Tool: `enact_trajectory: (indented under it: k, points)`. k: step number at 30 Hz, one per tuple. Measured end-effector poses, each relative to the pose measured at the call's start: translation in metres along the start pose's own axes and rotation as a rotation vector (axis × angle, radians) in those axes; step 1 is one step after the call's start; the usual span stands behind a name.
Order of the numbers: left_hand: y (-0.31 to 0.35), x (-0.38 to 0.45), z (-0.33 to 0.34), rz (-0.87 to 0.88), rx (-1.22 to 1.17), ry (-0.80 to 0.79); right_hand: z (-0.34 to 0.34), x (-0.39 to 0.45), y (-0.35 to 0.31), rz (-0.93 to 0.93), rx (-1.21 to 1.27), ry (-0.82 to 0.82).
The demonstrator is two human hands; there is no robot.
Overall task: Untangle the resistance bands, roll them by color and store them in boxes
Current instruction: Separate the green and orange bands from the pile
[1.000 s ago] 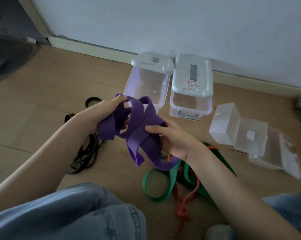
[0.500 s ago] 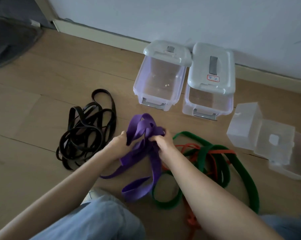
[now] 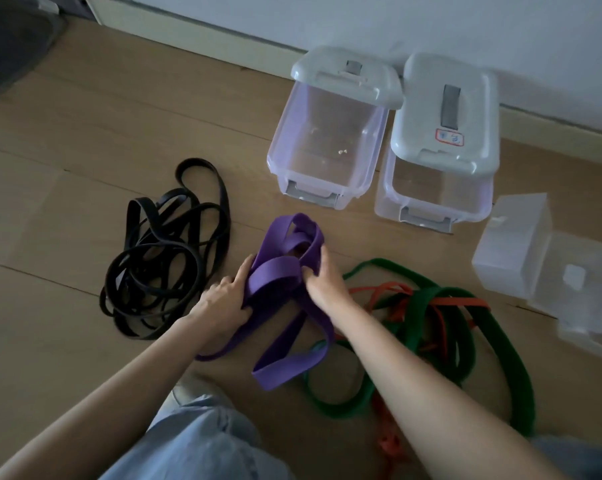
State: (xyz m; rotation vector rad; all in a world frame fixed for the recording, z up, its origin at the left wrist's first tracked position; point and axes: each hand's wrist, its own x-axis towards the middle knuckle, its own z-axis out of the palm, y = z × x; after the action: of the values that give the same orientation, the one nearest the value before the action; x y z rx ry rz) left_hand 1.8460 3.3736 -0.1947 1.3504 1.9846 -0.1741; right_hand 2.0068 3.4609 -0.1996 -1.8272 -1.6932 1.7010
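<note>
We hold the wide purple rubber resistance band (image 3: 285, 271) at the centre of the frame, just above the wooden floor (image 3: 84, 150).

Our left hand (image 3: 223, 303) curls round its left folds; our right hand (image 3: 322, 280) pinches the bunched loops. The tangled black bands (image 3: 161, 251) lie left, green band (image 3: 459, 327) and orange band (image 3: 389, 292) right, two clear lidded boxes (image 3: 327, 140) above.
</note>
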Motion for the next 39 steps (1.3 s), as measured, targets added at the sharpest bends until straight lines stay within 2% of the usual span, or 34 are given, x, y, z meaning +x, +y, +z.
enact_trajectory:
  k: [1, 2, 4, 5, 6, 8, 9, 10, 13, 14, 16, 19, 21, 22, 25, 27, 30, 33, 34, 36, 39]
  points:
    - [0.006, 0.0, 0.003, -0.014, -0.063, -0.013, 0.007, -0.003, 0.004, -0.031, 0.015, -0.027]
    - [0.013, -0.002, 0.006, -0.032, -0.228, -0.066, 0.012, -0.001, 0.007, -0.024, 0.041, -0.026]
    - [0.024, -0.012, 0.012, -0.027, -0.596, -0.19, 0.007, 0.005, 0.004, 0.082, 0.133, -0.006]
    - [0.024, -0.014, 0.016, -0.04, -0.658, -0.199, 0.002, 0.007, 0.004, 0.153, 0.235, -0.014]
    - [0.019, -0.012, 0.016, -0.049, -0.626, -0.171, -0.002, 0.007, 0.007, 0.229, 0.382, -0.037]
    - [0.009, -0.005, 0.009, -0.125, -0.306, -0.108, -0.005, -0.005, 0.013, 0.331, 0.591, -0.072]
    - [0.004, -0.002, 0.006, -0.16, -0.171, -0.081, -0.002, -0.013, 0.016, 0.334, 0.595, -0.062]
    - [0.0, -0.001, 0.003, -0.164, -0.138, -0.052, 0.002, -0.021, 0.019, 0.305, 0.531, -0.047]
    - [0.002, -0.003, 0.006, -0.035, -0.438, 0.063, 0.024, -0.034, 0.022, 0.172, 0.263, 0.027]
    - [0.005, -0.007, 0.007, 0.001, -0.496, 0.082, 0.03, -0.034, 0.019, 0.191, 0.29, 0.041]
    - [0.007, -0.012, 0.011, 0.07, -0.494, 0.069, 0.04, -0.034, 0.007, 0.237, 0.514, 0.039]
    - [0.017, -0.011, 0.011, 0.101, -0.611, 0.008, 0.035, -0.03, -0.003, 0.094, 0.65, 0.193]
    - [0.019, -0.003, 0.009, 0.048, -0.657, 0.018, 0.022, -0.027, 0.0, 0.038, 0.591, 0.264]
    - [0.019, 0.0, 0.007, 0.026, -0.631, 0.027, 0.017, -0.027, 0.004, 0.03, 0.474, 0.254]
    - [0.019, 0.003, 0.007, -0.056, -0.651, 0.023, 0.018, -0.037, 0.019, -0.016, 0.091, 0.122]
    - [0.02, 0.0, 0.007, -0.125, -0.677, 0.033, 0.018, -0.041, 0.021, -0.02, 0.047, 0.099]
    - [0.023, -0.002, 0.009, -0.152, -0.669, 0.064, 0.007, -0.041, 0.02, 0.006, -0.069, 0.178]
    - [0.032, -0.008, 0.007, -0.092, -0.527, 0.227, -0.001, -0.05, 0.024, 0.015, -0.188, 0.196]
    - [0.035, -0.012, 0.007, -0.042, -0.463, 0.293, -0.001, -0.054, 0.025, 0.019, -0.206, 0.164]
    - [0.043, -0.02, 0.007, 0.068, -0.324, 0.383, 0.002, -0.057, 0.027, 0.036, -0.245, 0.001]
    - [0.053, -0.032, 0.013, 0.194, -0.115, 0.361, 0.001, -0.059, 0.026, 0.134, -0.071, -0.265]
